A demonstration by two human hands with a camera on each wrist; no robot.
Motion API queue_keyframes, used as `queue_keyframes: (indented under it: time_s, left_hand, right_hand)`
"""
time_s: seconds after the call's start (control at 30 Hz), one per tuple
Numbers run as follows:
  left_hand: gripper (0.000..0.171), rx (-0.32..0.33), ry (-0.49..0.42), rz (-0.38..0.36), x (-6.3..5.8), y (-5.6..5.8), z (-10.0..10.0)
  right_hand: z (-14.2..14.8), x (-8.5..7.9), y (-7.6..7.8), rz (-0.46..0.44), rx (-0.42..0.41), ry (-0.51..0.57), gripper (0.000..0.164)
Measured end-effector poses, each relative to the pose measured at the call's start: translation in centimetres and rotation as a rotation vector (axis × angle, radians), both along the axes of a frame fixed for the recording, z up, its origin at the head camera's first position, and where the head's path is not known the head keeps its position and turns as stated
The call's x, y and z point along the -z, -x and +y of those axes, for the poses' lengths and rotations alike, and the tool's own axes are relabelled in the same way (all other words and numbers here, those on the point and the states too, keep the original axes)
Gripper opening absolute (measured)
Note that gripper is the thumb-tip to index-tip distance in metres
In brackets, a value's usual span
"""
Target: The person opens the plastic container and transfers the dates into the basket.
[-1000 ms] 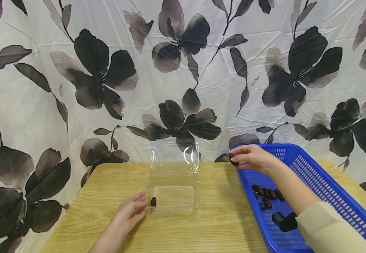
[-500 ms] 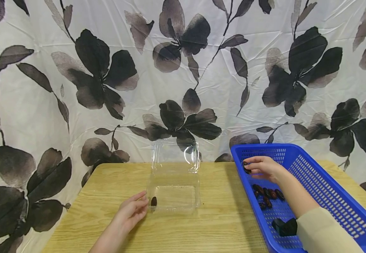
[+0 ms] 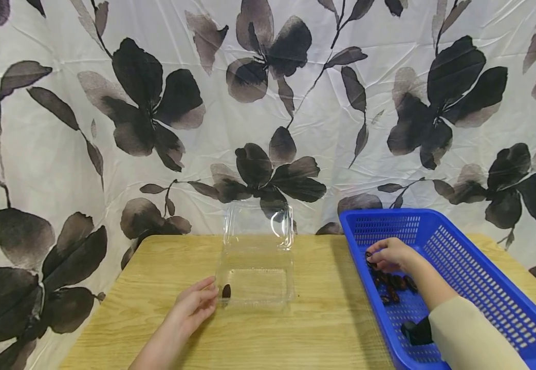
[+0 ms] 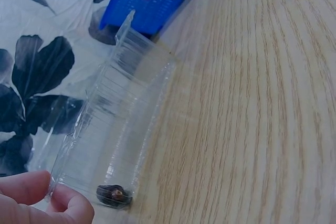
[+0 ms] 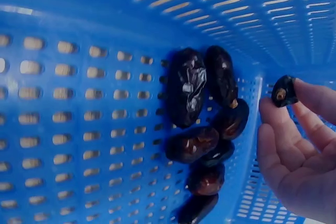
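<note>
A wrinkled dark date (image 5: 285,92) is pinched between the thumb and fingers of my right hand (image 3: 391,255), low inside the blue basket (image 3: 388,212). Several more dates (image 5: 187,87) lie in a cluster on the basket's floor beside that hand. My left hand (image 3: 196,304) holds the near left rim of a clear plastic clamshell container (image 3: 291,288) between thumb and finger. The container's lid (image 3: 258,226) stands raised at the back. One date (image 4: 114,196) lies inside the container, at the left end close to my left fingers.
Container and basket stand on a light wooden table (image 3: 328,329). A white cloth with dark flowers (image 3: 212,128) hangs right behind it. The basket's slotted walls rise around the right hand. A black device (image 3: 418,332) sits at the right sleeve's cuff.
My right hand, holding the date, has moved right and down from above the basket's left rim to inside it, near the other dates. The left hand and container stay put.
</note>
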State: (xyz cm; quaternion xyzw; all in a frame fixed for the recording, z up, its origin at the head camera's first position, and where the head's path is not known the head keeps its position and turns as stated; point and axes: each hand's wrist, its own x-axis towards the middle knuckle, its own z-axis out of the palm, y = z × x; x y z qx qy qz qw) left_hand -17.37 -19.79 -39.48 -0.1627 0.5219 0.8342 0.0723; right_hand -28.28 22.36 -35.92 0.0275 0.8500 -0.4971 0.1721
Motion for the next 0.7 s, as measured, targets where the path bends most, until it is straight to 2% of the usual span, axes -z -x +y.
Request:
queue_keyframes:
  time_s: [0.17,0.5,0.6,0.7]
  left_hand:
    - [0.059,0.008,0.013,0.001,-0.05,-0.02,-0.1]
    - [0.059,0.004,0.019,-0.003,0.01,0.1,-0.11]
    - [0.059,0.011,0.02,-0.001,0.07,0.12,-0.07]
    - [0.059,0.009,0.022,-0.004,0.08,0.13,-0.09]
  right_hand:
    - [-0.36,0.15,0.18,0.016,-0.043,-0.044,0.025]
    - [-0.47,0.26,0.01,0.023,-0.091,-0.054,0.024]
    - [-0.28,-0.02,-0.1,0.027,-0.099,-0.039,0.026]
    - [-0.23,-0.64,0.05,0.045,-0.092,0.027,0.033]
